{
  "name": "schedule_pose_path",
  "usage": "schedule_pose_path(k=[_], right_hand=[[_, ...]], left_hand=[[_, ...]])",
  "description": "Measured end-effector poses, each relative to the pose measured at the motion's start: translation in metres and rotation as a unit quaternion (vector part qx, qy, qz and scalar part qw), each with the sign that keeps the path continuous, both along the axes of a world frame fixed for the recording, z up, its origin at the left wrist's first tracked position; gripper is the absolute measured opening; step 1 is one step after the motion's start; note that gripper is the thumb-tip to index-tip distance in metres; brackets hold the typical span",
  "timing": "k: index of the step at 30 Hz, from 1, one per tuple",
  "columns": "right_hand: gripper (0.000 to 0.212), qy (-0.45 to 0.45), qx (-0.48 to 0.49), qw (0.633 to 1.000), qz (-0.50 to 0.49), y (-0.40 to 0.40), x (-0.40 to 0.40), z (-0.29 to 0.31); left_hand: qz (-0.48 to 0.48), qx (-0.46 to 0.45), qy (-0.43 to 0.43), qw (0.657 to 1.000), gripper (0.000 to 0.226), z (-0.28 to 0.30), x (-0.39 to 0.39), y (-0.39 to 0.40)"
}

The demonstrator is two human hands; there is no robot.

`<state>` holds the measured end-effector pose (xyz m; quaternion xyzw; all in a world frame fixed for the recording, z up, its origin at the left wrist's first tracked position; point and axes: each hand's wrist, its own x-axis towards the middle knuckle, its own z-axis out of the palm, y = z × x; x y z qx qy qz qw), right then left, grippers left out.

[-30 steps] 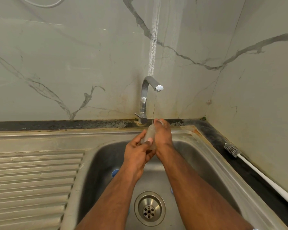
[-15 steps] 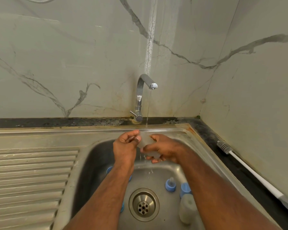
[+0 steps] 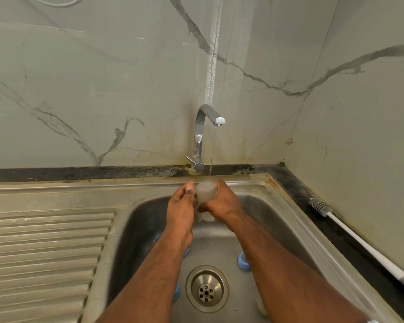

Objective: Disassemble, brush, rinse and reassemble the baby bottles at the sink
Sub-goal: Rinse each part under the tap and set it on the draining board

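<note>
While water from the tap (image 3: 210,127) hits it, both hands, left hand (image 3: 181,206) and right hand (image 3: 222,202), grip the cloudy translucent bottle (image 3: 207,191) (base hidden); blue parts (image 3: 243,261) at 6 o'clock half-covered.

Grey-veined marble wall (image 3: 103,89) meets a black counter strip (image 3: 79,174) behind, another marble wall right.

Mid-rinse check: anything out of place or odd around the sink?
Mostly normal. The bottle brush lies on the dark counter against the right wall, outside the sink. Blue bottle parts sit loose near the drain. Rust stains mark the sink's back right corner.
</note>
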<state>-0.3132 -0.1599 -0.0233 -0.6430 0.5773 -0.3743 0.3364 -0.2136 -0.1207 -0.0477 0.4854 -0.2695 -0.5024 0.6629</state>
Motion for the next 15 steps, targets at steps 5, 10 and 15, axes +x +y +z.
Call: schedule_pose_path(k=[5, 10, 15], right_hand=[[0.070, -0.017, -0.052, 0.998, -0.015, 0.0003, -0.0043, 0.0046], [0.077, -0.021, -0.065, 0.998, -0.012, 0.0006, -0.0028, 0.0046], [0.076, 0.017, -0.037, 0.999, 0.019, 0.0010, -0.0015, 0.0044]], left_hand=[[-0.013, 0.007, -0.003, 1.000, 0.017, 0.0007, 0.0009, -0.0002], [-0.014, 0.009, -0.015, 1.000, 0.020, 0.0030, 0.0003, 0.0017], [-0.040, 0.011, 0.015, 0.999, 0.025, 0.0046, -0.0001, 0.0040]])
